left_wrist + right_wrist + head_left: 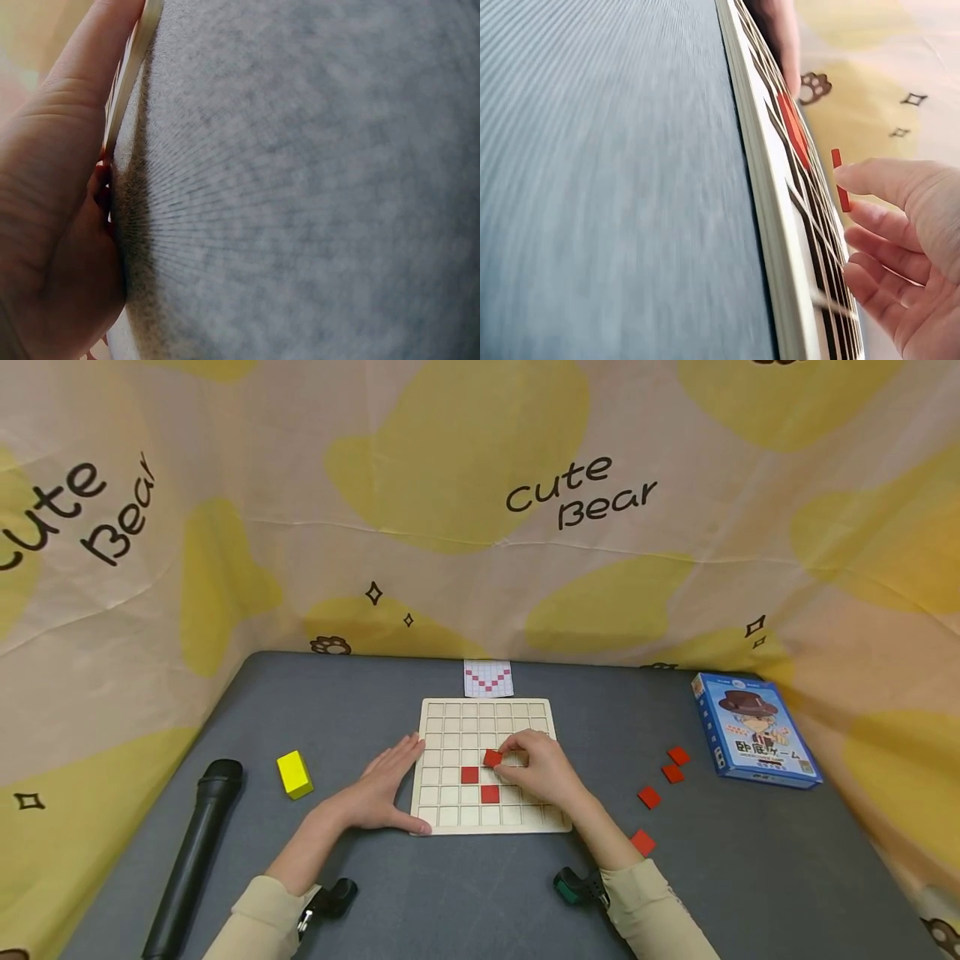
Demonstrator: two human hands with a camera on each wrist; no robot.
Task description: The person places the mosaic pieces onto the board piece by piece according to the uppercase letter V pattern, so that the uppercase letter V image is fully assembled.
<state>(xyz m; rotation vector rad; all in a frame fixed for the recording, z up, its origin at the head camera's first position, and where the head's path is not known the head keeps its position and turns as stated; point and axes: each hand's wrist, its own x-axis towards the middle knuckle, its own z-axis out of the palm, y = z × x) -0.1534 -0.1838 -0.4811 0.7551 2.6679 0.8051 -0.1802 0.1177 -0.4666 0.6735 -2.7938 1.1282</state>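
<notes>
A pale grid board (442, 724) lies on the grey table, with one red tile (469, 775) and another red tile (490, 794) in its squares. My right hand (542, 768) is over the board's right part and pinches a red tile (492, 758) between thumb and finger. In the right wrist view this tile (841, 180) stands on edge, raised above the board (769, 225). My left hand (378, 789) rests spread at the board's left edge, thumb at the near corner. The left wrist view shows the left hand (52, 180) beside the board's edge.
A card with a pink pattern (488, 679) lies behind the board. Several loose red tiles (649, 797) are on the right, near a blue box (757, 731). To the left are a yellow block (295, 775) and a black microphone (197, 852). A patterned cloth hangs behind the table.
</notes>
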